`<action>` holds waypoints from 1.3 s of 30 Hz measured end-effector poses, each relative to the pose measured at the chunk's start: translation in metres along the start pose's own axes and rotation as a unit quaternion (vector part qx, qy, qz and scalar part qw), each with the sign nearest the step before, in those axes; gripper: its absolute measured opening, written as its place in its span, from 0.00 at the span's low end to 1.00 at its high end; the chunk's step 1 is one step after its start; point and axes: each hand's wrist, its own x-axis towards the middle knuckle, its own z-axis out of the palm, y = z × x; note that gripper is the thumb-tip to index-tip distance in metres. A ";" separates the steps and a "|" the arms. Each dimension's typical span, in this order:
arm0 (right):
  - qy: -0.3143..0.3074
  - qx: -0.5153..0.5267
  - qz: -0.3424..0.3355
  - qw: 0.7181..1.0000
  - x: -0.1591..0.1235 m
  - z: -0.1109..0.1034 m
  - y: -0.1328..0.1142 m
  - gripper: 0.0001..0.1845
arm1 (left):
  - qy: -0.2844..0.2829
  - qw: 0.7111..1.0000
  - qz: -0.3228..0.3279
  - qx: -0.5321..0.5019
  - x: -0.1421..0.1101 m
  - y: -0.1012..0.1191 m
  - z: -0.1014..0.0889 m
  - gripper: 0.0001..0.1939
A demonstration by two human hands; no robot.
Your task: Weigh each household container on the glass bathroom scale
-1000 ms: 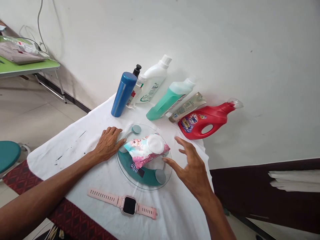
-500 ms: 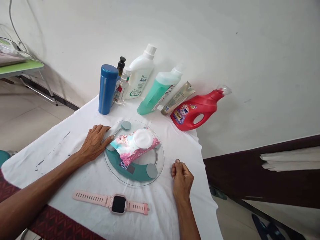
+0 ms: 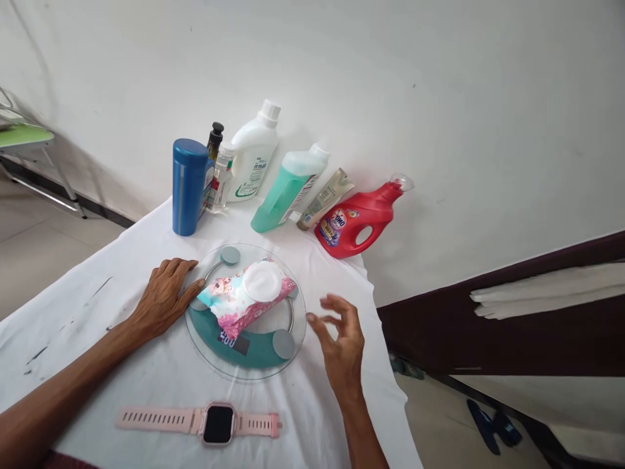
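A pack of wet wipes (image 3: 249, 293), pink and light blue with a white lid, lies on a round glass scale (image 3: 205, 332) whose display is lit and partly covered by the pack. My left hand (image 3: 166, 293) rests flat at the scale's left edge, fingers stretched out and holding nothing. Just right of the scale, my right hand (image 3: 339, 332) is raised with thumb and fingers apart, nothing between them. A pink smartwatch (image 3: 217, 423) with its strap laid straight is on the cloth in front of the scale.
Behind the scale stand a blue tumbler (image 3: 189, 189), a small clear bottle (image 3: 222, 179), a black-capped pump bottle (image 3: 215, 138), a white jug (image 3: 254, 153), a green liquid bottle (image 3: 288, 192), a tube (image 3: 325, 198) and a red OMO detergent jug (image 3: 359, 218). A white cloth (image 3: 137, 260) covers the table.
My right hand has gone from a loosely closed fist to open fingers, closer to the scale. My left hand stays by the scale's edge. The whole view has shifted slightly.
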 end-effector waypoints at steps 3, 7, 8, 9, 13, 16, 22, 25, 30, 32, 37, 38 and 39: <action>-0.151 -0.090 -0.180 0.968 0.029 0.001 -0.051 0.57 | 0.008 1.000 0.002 0.005 0.001 -0.002 0.001 0.30; -0.369 -0.187 -0.257 0.873 0.072 0.027 -0.089 0.67 | 0.009 1.000 0.001 0.004 0.002 -0.005 0.002 0.31; -0.414 -0.200 -0.250 0.852 0.081 0.035 -0.090 0.65 | 0.009 1.000 0.001 0.001 0.003 -0.006 0.002 0.31; -0.453 -0.200 -0.243 0.834 0.088 0.043 -0.088 0.63 | 0.013 1.000 0.001 -0.001 0.003 -0.006 0.002 0.31; -0.487 -0.122 -0.285 0.817 0.094 0.061 -0.069 0.51 | 0.025 1.000 0.005 -0.005 0.002 -0.008 0.005 0.29; -0.397 -0.084 -0.328 0.853 0.078 0.054 -0.058 0.41 | 0.029 1.000 0.004 -0.009 0.000 -0.008 0.006 0.27; -0.184 -0.081 -0.233 0.951 0.076 0.021 -0.053 0.34 | 0.018 1.000 -0.003 -0.017 0.001 -0.005 0.004 0.29; -0.078 -0.157 -0.110 0.978 0.115 0.013 -0.041 0.37 | 0.016 1.000 -0.006 -0.018 0.001 -0.004 0.004 0.30; 0.008 -0.234 0.036 0.971 0.184 0.025 -0.002 0.38 | 0.029 0.999 -0.001 -0.025 -0.001 -0.006 0.008 0.27; 0.027 -0.246 0.088 0.965 0.196 0.036 0.015 0.39 | 0.031 0.999 0.002 -0.031 -0.001 -0.007 0.010 0.26; 0.048 -0.261 0.157 0.951 0.195 0.054 0.039 0.47 | 0.030 0.999 -0.006 -0.037 -0.002 -0.008 0.011 0.26; 0.050 -0.263 0.158 0.951 0.192 0.055 0.039 0.49 | 0.030 0.999 -0.006 -0.037 -0.002 -0.008 0.011 0.26; 0.053 -0.265 0.153 0.951 0.190 0.056 0.037 0.51 | 0.030 0.999 -0.005 -0.036 -0.002 -0.008 0.011 0.26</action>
